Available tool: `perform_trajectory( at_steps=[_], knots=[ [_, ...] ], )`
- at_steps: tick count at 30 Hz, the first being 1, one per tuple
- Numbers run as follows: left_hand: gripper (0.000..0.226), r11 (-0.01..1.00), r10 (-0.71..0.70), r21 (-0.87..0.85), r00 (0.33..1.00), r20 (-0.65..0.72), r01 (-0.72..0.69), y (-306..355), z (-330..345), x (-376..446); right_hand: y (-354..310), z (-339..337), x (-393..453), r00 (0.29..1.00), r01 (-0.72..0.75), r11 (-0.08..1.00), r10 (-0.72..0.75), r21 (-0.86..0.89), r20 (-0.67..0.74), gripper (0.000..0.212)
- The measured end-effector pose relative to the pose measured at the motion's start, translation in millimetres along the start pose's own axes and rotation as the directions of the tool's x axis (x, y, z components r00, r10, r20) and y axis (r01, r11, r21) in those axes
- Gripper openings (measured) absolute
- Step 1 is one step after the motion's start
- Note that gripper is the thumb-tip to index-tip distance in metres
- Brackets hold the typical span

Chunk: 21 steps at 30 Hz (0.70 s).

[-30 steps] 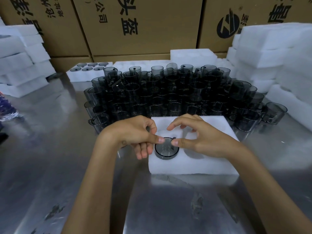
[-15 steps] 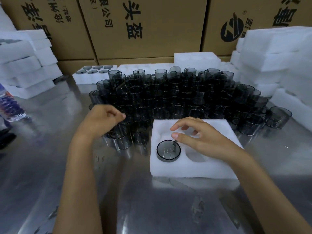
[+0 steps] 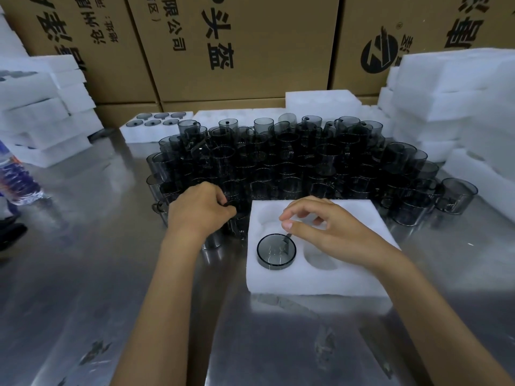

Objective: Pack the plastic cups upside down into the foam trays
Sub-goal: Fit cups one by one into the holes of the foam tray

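A white foam tray (image 3: pixel 306 282) lies on the steel table in front of me. One smoky grey plastic cup (image 3: pixel 276 250) sits upside down in its front left hole; the other holes show bare foam. My right hand (image 3: pixel 328 229) hovers over the tray with loosely curled fingers, holding nothing, its thumb tip just beside the cup's handle. My left hand (image 3: pixel 199 210) is at the near edge of a big crowd of upright grey cups (image 3: pixel 278 162), its fingers curled round the rim of a cup (image 3: pixel 237 215) left of the tray.
Stacks of white foam trays stand at the left (image 3: pixel 41 107) and right (image 3: pixel 459 93). A filled tray (image 3: pixel 156 126) lies behind the cups. Cardboard boxes (image 3: pixel 237 51) wall off the back. A water bottle (image 3: pixel 16 176) stands at the far left.
My left hand left the cup in the tray, went left to the loose cups and took hold of one. My right hand lifted its fingers slightly off the seated cup.
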<state>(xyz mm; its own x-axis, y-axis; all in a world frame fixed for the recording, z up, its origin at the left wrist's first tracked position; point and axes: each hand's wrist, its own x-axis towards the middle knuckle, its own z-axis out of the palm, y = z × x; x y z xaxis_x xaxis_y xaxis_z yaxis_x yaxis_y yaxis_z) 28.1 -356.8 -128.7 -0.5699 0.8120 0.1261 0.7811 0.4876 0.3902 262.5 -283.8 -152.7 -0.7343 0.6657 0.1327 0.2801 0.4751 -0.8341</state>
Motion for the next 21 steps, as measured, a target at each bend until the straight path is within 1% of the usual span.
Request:
perform_trajectory(
  at_steps=[3,6,8,10,13,14,16,19,20,21],
  knots=[
    [0.007,0.999,-0.022,0.027,0.997,-0.069,0.024,5,6,-2,0,0,0,1.000,0.000,1.000,0.000,-0.001,0.002,0.013],
    [0.004,0.999,-0.009,-0.050,0.986,-0.168,0.000,3,2,-2,0,0,1,1.000,-0.009,1.000,0.009,-0.001,-0.008,0.011],
    [0.009,0.991,0.018,-0.127,0.971,-0.239,-0.050,-1,-5,0,-1,0,1,1.000,-0.012,1.000,0.012,0.007,-0.012,0.009],
    [0.015,0.962,0.036,-0.246,0.951,-0.306,-0.115,-4,-11,3,-2,0,1,1.000,-0.020,1.000,0.020,0.019,-0.015,0.007],
    [0.019,0.866,0.059,-0.443,0.929,-0.366,-0.230,5,-18,0,-4,0,2,0.998,-0.017,0.997,0.022,0.071,-0.064,0.010],
    [0.019,0.829,0.078,-0.491,0.924,-0.374,-0.268,11,-18,-4,-5,-1,2,0.995,-0.004,0.994,0.015,0.106,-0.098,0.017],
    [0.017,0.773,0.136,-0.539,0.917,-0.375,-0.335,26,-17,-13,-7,-3,2,0.987,0.027,0.986,0.000,0.165,-0.161,0.039],
    [0.012,0.674,0.235,-0.631,0.921,-0.309,-0.384,50,-9,-27,-9,-6,-1,0.981,0.090,0.984,-0.062,0.153,-0.182,0.077],
    [0.010,0.645,0.265,-0.657,0.921,-0.287,-0.391,56,-6,-30,-10,-6,-1,0.980,0.116,0.984,-0.092,0.134,-0.177,0.084],
    [0.008,0.622,0.286,-0.678,0.920,-0.269,-0.392,62,-3,-33,-11,-6,-2,0.977,0.141,0.984,-0.120,0.113,-0.175,0.086]
  ],
)
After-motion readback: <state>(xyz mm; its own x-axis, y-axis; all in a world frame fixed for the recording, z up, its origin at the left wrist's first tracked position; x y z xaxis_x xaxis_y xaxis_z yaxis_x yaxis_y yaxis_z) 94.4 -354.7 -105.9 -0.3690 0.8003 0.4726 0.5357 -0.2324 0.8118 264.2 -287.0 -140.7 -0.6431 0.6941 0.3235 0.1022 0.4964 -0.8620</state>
